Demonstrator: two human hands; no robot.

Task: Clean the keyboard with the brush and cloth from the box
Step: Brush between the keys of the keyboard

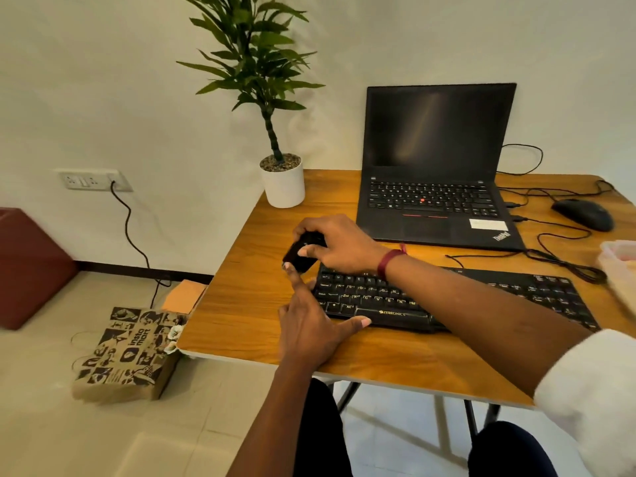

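At the far left we see a dark red padded seat (31, 263) on the floor, and on the wall behind it a white socket panel (93, 180) with a black cable hanging down. A brown paper bag printed in black (127, 356) lies on the floor tiles just beside the corner of the wooden table (247, 304). A green plant in a round white pot (283, 187) stands at the table's far left corner.

Our left hand (309, 325) is spread. Its index finger points up and touches the small black object (303, 253), and its thumb lies along the front edge of the black keyboard (481, 297). Our right hand (339, 246) curls over that object and grips it just off the keyboard's far left corner. We cannot tell whether it is the brush. The right forearm, with a dark red thread band (389, 261) at the wrist, crosses above the keyboard.

The keyboard lies flat near the table's front edge. Behind it stands an open black laptop with a dark screen (437, 166). To its right a black wired mouse (583, 213) rests among black cables. A translucent plastic box (619, 263) sits at the right edge, partly cut off.
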